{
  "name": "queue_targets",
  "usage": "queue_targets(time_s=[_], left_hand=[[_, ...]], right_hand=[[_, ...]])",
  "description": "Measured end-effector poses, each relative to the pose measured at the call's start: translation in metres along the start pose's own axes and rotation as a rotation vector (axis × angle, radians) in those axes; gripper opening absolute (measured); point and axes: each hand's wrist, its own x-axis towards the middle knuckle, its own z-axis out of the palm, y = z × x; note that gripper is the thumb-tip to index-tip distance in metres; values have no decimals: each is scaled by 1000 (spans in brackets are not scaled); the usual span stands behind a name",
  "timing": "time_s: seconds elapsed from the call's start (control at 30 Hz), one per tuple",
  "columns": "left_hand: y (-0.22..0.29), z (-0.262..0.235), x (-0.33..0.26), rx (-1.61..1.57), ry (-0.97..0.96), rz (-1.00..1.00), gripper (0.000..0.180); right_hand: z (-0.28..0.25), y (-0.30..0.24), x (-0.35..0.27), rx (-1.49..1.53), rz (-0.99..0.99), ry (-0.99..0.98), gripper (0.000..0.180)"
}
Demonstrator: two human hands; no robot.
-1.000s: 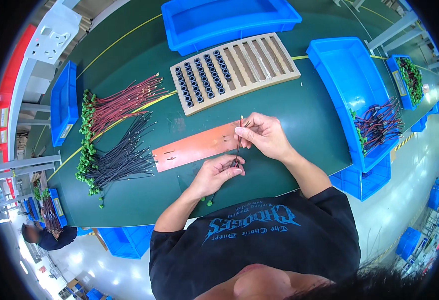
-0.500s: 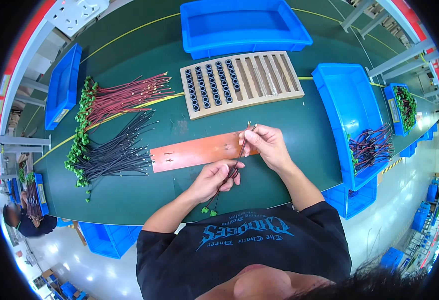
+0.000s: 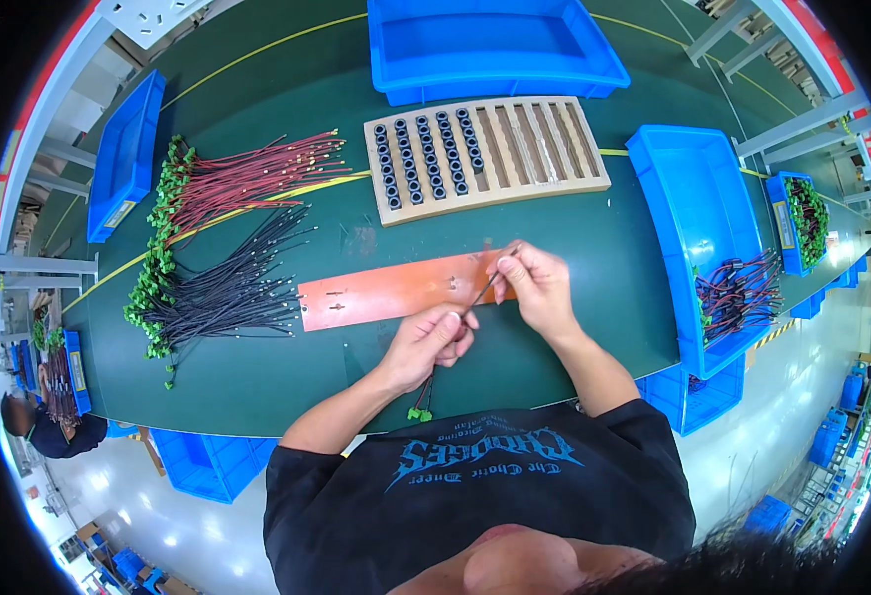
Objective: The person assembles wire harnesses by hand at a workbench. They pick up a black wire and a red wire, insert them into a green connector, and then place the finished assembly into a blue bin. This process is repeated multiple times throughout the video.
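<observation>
Between my two hands runs a thin pair of dark wires (image 3: 485, 290), slanting up to the right. My left hand (image 3: 425, 342) is closed round the wires, and their green connectors (image 3: 419, 414) dangle below it near my shirt. The fingertips of my right hand (image 3: 537, 288) pinch the wires near their far ends. Whether a black ring is inside my left fingers is hidden. Under the hands lies an orange strip (image 3: 376, 297) with small slots. Beyond it stands a wooden rack (image 3: 544, 149), its left rows filled with black rings (image 3: 430, 157) and its right grooves without rings.
At the left lie red wires (image 3: 257, 178) and black wires (image 3: 237, 288) with green connectors. A blue tray (image 3: 495, 50) is at the back. The right-hand blue bin (image 3: 698, 208) holds finished-looking wire bundles (image 3: 738, 297). Another person (image 3: 54, 431) is at far left.
My right fingertips have closed further over the wire ends, which stuck out above them before. The hanging connectors have drawn closer together, and the black ring seen at my left fingers is now hidden.
</observation>
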Motion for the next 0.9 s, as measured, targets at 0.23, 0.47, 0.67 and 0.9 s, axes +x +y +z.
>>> queue_targets(time_s=[0.23,0.47,0.67,0.9], left_hand=[[-5,6,2,-60,-10,25,38],[-5,8,0,-97,53,43,36],[0,3,-1,64,-13,62,25],[-2,2,1,65,-15,49,27]], right_hand=[[6,-6,8,203,229,3,27],[7,-3,5,177,348,-192,26],[3,-1,4,290,325,-136,22],[1,2,3,394,340,-152,25]])
